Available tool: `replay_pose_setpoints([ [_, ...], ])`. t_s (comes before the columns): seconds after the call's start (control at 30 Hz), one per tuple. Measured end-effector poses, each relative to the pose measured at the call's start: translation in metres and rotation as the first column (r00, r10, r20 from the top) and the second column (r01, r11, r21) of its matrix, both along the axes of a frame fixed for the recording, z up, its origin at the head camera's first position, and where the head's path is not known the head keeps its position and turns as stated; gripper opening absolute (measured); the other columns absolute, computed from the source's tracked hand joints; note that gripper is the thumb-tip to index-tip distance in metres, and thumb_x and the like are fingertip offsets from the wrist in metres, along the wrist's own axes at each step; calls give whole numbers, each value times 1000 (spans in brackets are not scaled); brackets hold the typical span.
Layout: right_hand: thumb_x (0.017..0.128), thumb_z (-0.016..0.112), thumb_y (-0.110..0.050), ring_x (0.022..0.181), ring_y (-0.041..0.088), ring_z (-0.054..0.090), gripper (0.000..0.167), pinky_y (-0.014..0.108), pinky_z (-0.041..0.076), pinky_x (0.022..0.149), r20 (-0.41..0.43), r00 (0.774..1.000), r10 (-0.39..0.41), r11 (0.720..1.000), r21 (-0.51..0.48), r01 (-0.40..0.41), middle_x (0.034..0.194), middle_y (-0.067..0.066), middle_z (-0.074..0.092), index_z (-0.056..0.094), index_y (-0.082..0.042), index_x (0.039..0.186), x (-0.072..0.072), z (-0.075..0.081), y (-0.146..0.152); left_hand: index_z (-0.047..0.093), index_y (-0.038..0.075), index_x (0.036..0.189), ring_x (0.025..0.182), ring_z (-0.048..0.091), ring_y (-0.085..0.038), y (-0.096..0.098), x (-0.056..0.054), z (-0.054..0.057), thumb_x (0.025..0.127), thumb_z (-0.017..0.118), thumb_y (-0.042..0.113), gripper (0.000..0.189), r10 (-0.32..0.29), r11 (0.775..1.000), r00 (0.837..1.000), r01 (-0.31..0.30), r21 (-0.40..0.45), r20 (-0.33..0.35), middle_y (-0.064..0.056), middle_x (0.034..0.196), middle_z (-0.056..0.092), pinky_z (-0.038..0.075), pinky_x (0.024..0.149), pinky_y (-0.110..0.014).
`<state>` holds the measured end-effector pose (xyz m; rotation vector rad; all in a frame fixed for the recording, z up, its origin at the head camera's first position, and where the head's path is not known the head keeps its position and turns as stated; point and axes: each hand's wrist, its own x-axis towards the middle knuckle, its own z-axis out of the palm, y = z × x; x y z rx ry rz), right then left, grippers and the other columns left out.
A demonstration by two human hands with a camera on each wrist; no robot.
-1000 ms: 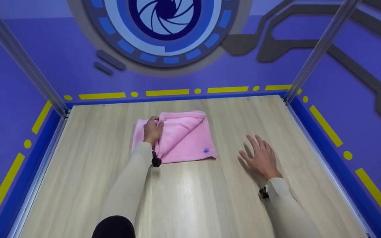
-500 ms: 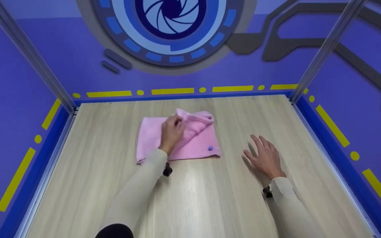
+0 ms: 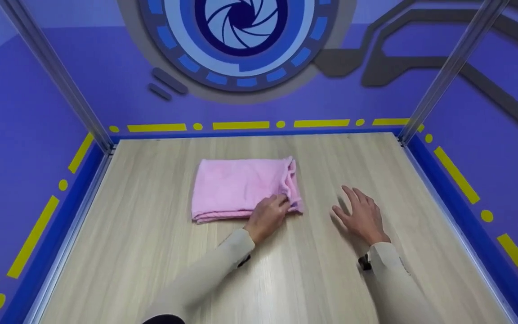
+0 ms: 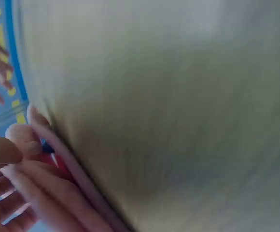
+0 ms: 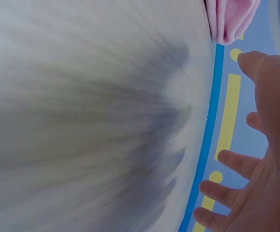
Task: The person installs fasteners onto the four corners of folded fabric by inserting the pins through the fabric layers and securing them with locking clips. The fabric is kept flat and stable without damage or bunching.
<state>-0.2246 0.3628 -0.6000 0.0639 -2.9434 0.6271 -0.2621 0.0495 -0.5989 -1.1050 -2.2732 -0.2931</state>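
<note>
A pink towel [image 3: 236, 182] lies folded flat on the table, its right end loose and slightly raised. At the towel's front right corner my left hand [image 3: 265, 219] pinches the upper layer with its fingers. In the left wrist view the folded layers of the towel [image 4: 58, 198] lie right by the thumb and fingers, with a small dark blue spot [image 4: 47, 147] between them. To the right, apart from the towel, my right hand [image 3: 360, 218] hovers over the table with fingers spread, holding nothing. Its shadow shows below it in the right wrist view.
The wood-grain table [image 3: 151, 270] is bounded by a blue back wall [image 3: 268, 103] and side walls with yellow dashes. Metal posts [image 3: 448, 76] stand at the back corners. Each forearm wears a light sleeve [image 3: 209, 274].
My left hand has carried the towel's upper flap from left to right, covering the lower layer and the blue spot in the head view. My right hand has stayed nearly still.
</note>
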Motion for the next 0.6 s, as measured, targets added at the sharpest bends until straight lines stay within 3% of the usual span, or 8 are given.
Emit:
replay_pose_setpoints([
  [0.2, 97, 66, -48, 139, 53, 37, 73, 71, 30, 110, -24, 1000, 9, 1000, 19, -8, 158, 24, 38, 39, -16, 158, -8, 0, -2, 76, 16, 122, 87, 67, -20, -4, 6, -4, 88, 74, 6, 36, -45, 996, 998, 48, -81, 39, 3, 118, 74, 54, 59, -29],
  [0.4, 99, 64, -48, 142, 52, 33, 73, 71, 26, 112, 13, 1000, 15, 1000, 1, -15, 161, 23, 34, 37, -17, 159, -8, 0, -3, 73, 17, 128, 86, 69, -21, -3, 11, 1, 93, 71, 13, 35, -56, 990, 990, 71, -120, 128, 2, 124, 73, 56, 61, -31],
  [0.47, 99, 64, -48, 143, 52, 32, 73, 71, 25, 113, 11, 1000, 12, 1000, 0, -12, 161, 23, 33, 37, -17, 159, -8, -1, -3, 75, 17, 126, 81, 69, -20, -2, 12, 4, 95, 70, 18, 31, -71, 990, 989, 85, -109, 126, 2, 119, 75, 55, 58, -31],
  [0.6, 98, 66, -48, 144, 52, 30, 73, 72, 24, 113, -20, 1000, 8, 1000, 12, -8, 162, 23, 31, 38, -17, 158, -9, 1, -3, 79, 15, 100, 68, 65, -17, -7, 7, 11, 93, 72, 20, 11, -100, 995, 992, 101, -2, 73, 2, 91, 76, 51, 53, -30],
])
